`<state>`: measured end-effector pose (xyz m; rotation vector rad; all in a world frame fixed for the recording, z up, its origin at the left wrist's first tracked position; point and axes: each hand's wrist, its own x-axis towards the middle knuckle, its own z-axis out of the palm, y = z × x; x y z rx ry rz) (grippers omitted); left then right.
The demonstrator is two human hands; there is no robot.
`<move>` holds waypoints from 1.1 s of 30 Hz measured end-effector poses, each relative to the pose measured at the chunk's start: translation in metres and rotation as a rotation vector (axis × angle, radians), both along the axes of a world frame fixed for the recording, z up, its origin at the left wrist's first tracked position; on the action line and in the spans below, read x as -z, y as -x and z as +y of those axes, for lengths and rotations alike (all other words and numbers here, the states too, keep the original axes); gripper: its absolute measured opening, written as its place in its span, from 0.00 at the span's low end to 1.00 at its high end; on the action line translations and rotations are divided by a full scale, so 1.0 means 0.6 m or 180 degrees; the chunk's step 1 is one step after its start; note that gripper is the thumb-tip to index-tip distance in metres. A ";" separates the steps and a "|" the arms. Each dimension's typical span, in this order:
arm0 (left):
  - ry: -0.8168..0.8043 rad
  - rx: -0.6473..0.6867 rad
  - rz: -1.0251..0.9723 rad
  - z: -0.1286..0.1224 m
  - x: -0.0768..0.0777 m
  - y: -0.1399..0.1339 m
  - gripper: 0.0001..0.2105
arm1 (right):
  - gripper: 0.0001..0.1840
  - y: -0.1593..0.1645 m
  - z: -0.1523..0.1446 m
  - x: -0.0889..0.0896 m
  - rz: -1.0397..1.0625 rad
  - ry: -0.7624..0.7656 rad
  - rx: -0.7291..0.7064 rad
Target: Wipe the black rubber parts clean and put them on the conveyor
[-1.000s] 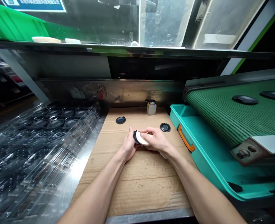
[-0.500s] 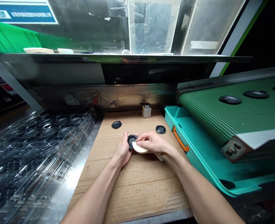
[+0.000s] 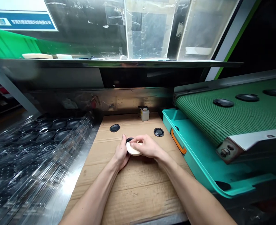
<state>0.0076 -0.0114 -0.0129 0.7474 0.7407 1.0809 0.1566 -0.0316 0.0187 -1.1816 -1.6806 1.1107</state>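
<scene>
My left hand (image 3: 122, 153) is closed on the edge of a round black plastic part (image 3: 129, 139), thumb pointing up along its side. Pinched in my right hand (image 3: 149, 147) is a white, rounded pad (image 3: 133, 151), held over the black part and hiding most of it. Pad and part appear to touch. Beyond my hands on the cardboard (image 3: 138, 193) lie two similar black discs, one at the left (image 3: 115, 128) and one at the right (image 3: 159, 132). At the back of the cardboard stands a small whitish bottle (image 3: 145, 114) with a dark top.
To the left, clear plastic trays (image 3: 46, 156) hold several black parts. A teal bin (image 3: 194, 165) with an orange handle (image 3: 178, 142) stands right, under a green conveyor belt (image 3: 252, 115) carrying black discs. A metal shelf (image 3: 114, 63) with a green crate (image 3: 11, 43) spans the back.
My right hand has moved the white pad left over the black part, covering more of it. The whole view has shifted slightly.
</scene>
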 end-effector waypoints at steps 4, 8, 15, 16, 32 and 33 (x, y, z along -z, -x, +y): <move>0.0042 0.0008 0.0226 -0.003 -0.004 -0.002 0.25 | 0.11 -0.025 0.001 -0.005 -0.0347 0.0183 -0.0198; -0.0069 0.0056 0.0274 -0.005 -0.004 -0.006 0.25 | 0.14 -0.025 0.005 -0.007 -0.0343 0.0085 0.0310; 0.0047 -0.0017 0.0223 -0.003 -0.002 -0.001 0.24 | 0.11 -0.024 -0.007 -0.008 -0.0534 0.0210 -0.0306; 0.0034 0.0031 0.0214 -0.003 -0.004 -0.002 0.24 | 0.11 -0.026 -0.006 -0.008 -0.0559 0.0118 -0.0162; 0.0170 0.0025 -0.0285 0.004 -0.001 0.004 0.21 | 0.17 0.031 -0.018 0.021 -0.0931 -0.0992 0.1060; 0.0158 0.0013 -0.0264 0.004 0.000 0.003 0.21 | 0.17 0.034 -0.019 0.020 -0.1170 -0.1034 0.1087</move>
